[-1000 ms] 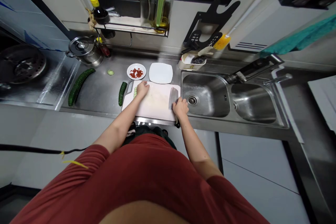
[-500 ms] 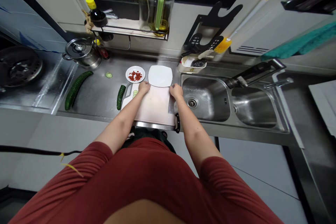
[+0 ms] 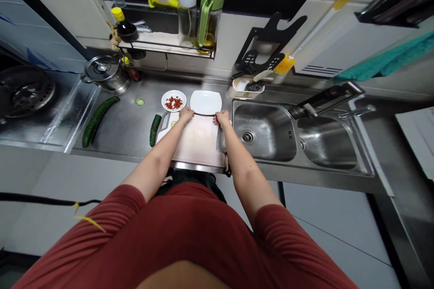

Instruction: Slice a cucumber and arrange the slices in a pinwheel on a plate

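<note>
A white square plate point(image 3: 205, 102) lies flat at the far edge of the cutting board point(image 3: 196, 144). My left hand point(image 3: 186, 114) pinches its near left corner, and the fingers of my right hand point(image 3: 222, 118) are curled at the near right corner. Left of the plate is a round white dish point(image 3: 166, 106) of chopped red pieces point(image 3: 173, 102). Pale green slices point(image 3: 173, 123) show on the board beside my left wrist. A cut cucumber piece point(image 3: 155, 130) lies left of the board. Under my right forearm, a black-handled knife point(image 3: 227, 165) is partly hidden.
A whole cucumber point(image 3: 98, 119) and a cucumber end point(image 3: 139, 102) lie on the steel counter to the left. A lidded pot point(image 3: 108, 74) stands behind them. To the right is a double sink point(image 3: 267, 131) with a faucet point(image 3: 325, 101). A bottle shelf point(image 3: 162, 47) overhangs the back.
My right hand has shifted slightly left, closer to the plate's corner, with its fingers more curled. The plate stays at about the same place on the counter. The view has tilted a little.
</note>
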